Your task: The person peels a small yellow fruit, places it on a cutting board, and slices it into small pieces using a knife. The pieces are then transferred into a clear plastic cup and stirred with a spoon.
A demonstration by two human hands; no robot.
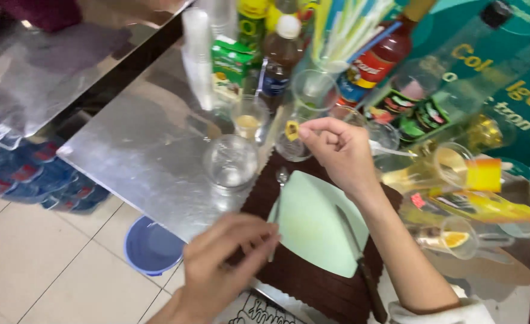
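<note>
The right hand point(337, 150) pinches a small yellow slice point(292, 130) at the rim of a stemmed glass point(294, 144), seemingly garnishing it. The left hand point(223, 264), fingers curled and grasping nothing visible, hovers near the desk point(139, 150) edge. Seating the slice needs care: glasses crowd close, with open room only left.
</note>
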